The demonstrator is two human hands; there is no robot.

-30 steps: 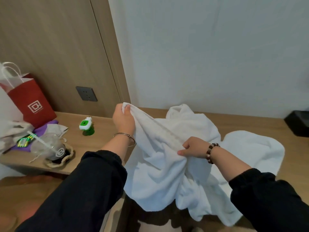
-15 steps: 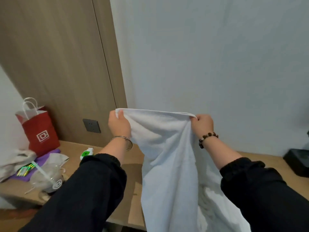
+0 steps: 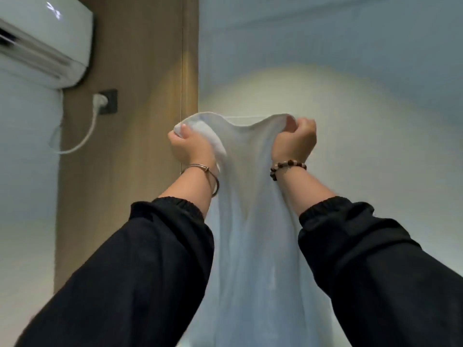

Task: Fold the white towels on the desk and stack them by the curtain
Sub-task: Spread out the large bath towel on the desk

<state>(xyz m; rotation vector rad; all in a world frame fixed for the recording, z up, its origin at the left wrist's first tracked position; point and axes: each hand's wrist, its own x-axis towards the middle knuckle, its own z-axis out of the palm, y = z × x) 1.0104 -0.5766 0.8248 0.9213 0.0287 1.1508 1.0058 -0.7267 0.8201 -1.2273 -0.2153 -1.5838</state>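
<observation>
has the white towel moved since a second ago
Yes, upward. The white towel was bunched on the desk; now the left hand and right hand hold its top edge nearly level with the dark wall socket under the white air conditioner.

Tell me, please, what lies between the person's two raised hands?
Head view: the white towel spans from left hand to right hand, its top edge dipping slightly midway.

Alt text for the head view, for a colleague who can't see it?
A white towel hangs from its top edge, the left hand gripping one end and the right hand the other, arms in black sleeves raised. Behind: a pale wall, a wood panel with a plugged-in socket, and an air conditioner upper left.
</observation>
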